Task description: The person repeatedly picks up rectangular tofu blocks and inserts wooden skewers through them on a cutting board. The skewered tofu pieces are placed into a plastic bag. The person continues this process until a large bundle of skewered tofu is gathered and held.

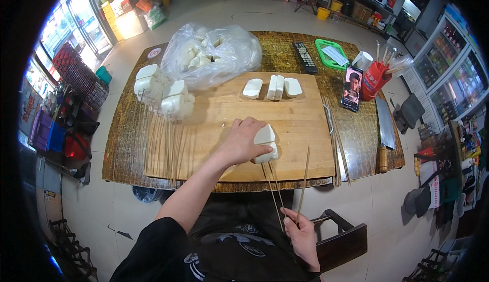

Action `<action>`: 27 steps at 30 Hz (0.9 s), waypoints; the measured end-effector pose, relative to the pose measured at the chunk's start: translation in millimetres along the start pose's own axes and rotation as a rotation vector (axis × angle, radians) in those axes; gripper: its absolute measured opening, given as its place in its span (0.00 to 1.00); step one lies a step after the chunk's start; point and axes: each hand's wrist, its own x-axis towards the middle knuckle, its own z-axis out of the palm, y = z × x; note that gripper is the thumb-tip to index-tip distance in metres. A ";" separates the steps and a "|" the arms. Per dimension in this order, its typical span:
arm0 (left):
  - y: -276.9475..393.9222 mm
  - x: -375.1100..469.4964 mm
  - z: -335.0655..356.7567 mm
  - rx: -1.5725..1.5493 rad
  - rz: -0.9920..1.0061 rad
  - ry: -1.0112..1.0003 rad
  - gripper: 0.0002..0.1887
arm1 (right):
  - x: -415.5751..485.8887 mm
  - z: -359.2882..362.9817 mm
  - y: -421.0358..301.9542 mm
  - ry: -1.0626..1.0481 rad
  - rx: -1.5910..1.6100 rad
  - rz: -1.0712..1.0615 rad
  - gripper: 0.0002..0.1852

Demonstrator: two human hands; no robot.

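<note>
My left hand (244, 140) is closed around a pair of white slices (266, 134), apparently steamed bun, on a wooden cutting board (225, 110). Two thin skewers (272, 184) run from their near side past the table edge. Below that edge my right hand (300, 228) pinches a skewer near its lower end, while another skewer (304, 179) rises from the same hand, its tip over the board. Further back on the board lie several loose white slices (252, 88). Skewered stacks of slices (178, 98) rest on the left, their sticks pointing towards me.
A clear plastic bag (244, 49) of white buns sits behind the board. To the right are spare skewers (338, 144), a cleaver (386, 125), a lit phone (352, 88), a red container (375, 81) of sticks and a remote control (305, 57). A dark stool (342, 245) stands by my right hand.
</note>
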 end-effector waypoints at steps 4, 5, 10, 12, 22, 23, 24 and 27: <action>-1.4 1.4 0.4 0.002 0.031 0.004 0.34 | 4.6 8.8 -6.1 0.038 -0.007 -0.017 0.16; -1.6 1.1 0.6 -0.004 0.031 0.005 0.34 | 5.1 10.6 -8.2 0.052 -0.009 -0.022 0.16; -2.8 2.1 1.3 0.006 0.034 0.005 0.33 | 12.9 20.4 -16.9 0.062 0.014 -0.034 0.16; -2.9 1.8 1.3 0.009 0.036 0.004 0.33 | 16.9 22.7 -19.4 0.074 0.012 -0.006 0.15; 3.7 -1.1 -5.0 -0.016 0.002 -0.012 0.34 | 26.8 29.3 -24.6 0.065 0.022 -0.036 0.15; 4.3 -1.2 -5.6 -0.012 0.004 -0.010 0.34 | 28.7 30.8 -24.3 0.069 0.019 -0.040 0.15; 4.9 -1.3 -6.0 -0.007 -0.001 -0.011 0.34 | 30.5 32.4 -24.0 0.066 0.033 -0.047 0.15; 6.3 -0.8 -6.6 0.011 -0.002 -0.017 0.34 | 35.8 36.3 -23.1 0.072 0.052 -0.045 0.15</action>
